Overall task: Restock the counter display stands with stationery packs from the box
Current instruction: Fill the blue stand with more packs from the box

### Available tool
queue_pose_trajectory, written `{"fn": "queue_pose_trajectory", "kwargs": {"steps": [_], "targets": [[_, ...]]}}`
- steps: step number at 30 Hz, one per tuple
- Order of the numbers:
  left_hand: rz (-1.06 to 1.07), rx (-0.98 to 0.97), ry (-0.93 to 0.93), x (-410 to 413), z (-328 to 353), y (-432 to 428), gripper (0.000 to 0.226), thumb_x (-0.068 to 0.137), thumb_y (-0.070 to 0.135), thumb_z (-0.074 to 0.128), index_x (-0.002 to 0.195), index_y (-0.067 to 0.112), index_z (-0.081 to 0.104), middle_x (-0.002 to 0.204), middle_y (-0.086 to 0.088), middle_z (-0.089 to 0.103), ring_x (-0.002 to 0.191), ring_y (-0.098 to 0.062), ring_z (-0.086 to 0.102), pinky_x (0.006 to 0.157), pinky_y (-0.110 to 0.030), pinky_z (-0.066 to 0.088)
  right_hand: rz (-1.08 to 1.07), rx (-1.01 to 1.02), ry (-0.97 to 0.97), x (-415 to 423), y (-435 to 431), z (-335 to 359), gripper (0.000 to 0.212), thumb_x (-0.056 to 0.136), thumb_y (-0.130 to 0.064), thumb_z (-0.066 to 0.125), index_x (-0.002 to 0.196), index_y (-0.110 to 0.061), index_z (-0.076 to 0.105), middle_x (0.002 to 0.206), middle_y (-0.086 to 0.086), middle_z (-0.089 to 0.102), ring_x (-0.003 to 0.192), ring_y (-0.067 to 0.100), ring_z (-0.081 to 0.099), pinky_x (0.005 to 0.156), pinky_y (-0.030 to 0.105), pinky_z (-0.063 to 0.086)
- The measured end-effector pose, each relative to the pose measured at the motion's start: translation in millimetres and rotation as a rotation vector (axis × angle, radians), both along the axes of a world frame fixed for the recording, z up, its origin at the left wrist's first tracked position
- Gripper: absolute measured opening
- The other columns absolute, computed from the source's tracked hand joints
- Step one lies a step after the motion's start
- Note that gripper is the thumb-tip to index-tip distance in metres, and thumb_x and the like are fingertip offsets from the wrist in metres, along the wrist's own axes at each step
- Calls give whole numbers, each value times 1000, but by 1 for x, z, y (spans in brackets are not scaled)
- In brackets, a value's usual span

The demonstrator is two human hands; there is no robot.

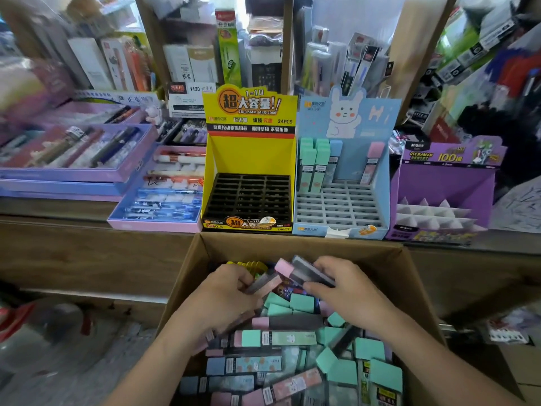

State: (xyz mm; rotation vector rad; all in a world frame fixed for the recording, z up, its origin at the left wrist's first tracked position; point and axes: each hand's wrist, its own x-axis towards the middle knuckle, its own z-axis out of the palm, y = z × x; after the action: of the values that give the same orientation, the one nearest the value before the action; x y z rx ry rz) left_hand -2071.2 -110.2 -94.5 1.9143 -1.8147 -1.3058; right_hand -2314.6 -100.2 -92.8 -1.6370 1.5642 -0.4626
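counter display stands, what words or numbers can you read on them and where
"超大容量!!" on the yellow stand header
"1=10" above it
"2B/0.5MM MPR-2086" below it
"24PCS" at its right, again on the front lip
"Hi" on the blue stand header
"ULTRAMAN" on the purple stand header
"100" beside it
"1120" on a white tag behind the yellow stand
Print on the packs in the box: too blurred

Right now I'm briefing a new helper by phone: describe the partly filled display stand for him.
Three stands line the counter behind the cardboard box. Take the middle, pale blue stand, between the yellow stand and the purple stand. Only it bears a white bunny and holds upright packs.
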Motion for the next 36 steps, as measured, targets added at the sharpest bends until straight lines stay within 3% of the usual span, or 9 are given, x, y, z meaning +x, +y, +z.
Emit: {"fn": "queue_pose_trajectory", "kwargs": {"steps": [3,6,8,11,13,19,28,32,36], "targets": [[35,-9,197,-4,8,4,13,86,24,77,88,12,75,73,2,65,69,-15,60,68,-30,42,-77,117,-208,2,2,5,5,97,-25,70,99,-21,69,87,5,78,76,18,74,69,34,61],[124,94,487,-11,22,8,10,92,16,72,99,11,79,95,-13,79,87,-27,75,70,-30,54,-148,216,-403,2,4,11,10,100,-19,66,108,-18,72,92,3,80,87,17,77,82,36,62],[192,167,684,-19,31,11,12,95,13,69,99,12,80,100,-15,79,90,-23,77,72,-31,61,-178,261,-544,4,6,16,14,100,-12,64,111,-12,72,94,10,80,87,21,76,78,29,61],[275,161,863,-32,36,11,17,96,14,65,105,7,77,105,-23,76,101,-43,71,96,-52,56,-215,295,-694,13,11,21,16,99,-6,63,112,-5,73,96,19,78,80,22,74,67,23,57],[356,129,944,-41,37,11,18,97,14,63,106,5,75,97,-24,76,86,-44,68,87,-52,58,-253,293,-773,18,12,22,16,98,-4,64,112,-2,72,92,21,77,77,22,73,65,23,56],[470,25,972,-57,23,12,19,98,23,63,99,15,79,86,-14,77,74,-26,71,67,-39,60,-274,216,-810,24,10,22,15,95,-4,68,108,-2,74,93,20,77,79,23,72,70,27,58],[438,-23,916,-62,5,8,17,96,15,65,98,21,81,97,-13,80,94,-25,77,71,-28,61,-149,173,-658,22,7,10,17,95,-22,73,109,-31,79,107,7,79,109,24,73,102,49,56],[487,1,936,-62,2,8,17,96,18,65,107,9,75,95,-13,80,91,-23,77,68,-26,60,-119,211,-770,18,6,11,26,96,-32,66,119,-32,77,110,7,79,101,18,73,89,32,58],[506,13,982,-59,2,7,21,100,26,61,112,14,72,103,-8,80,98,-20,76,79,-27,61,-179,332,-932,13,5,7,34,99,-33,59,122,-15,75,103,22,75,91,32,72,77,41,62]]}}
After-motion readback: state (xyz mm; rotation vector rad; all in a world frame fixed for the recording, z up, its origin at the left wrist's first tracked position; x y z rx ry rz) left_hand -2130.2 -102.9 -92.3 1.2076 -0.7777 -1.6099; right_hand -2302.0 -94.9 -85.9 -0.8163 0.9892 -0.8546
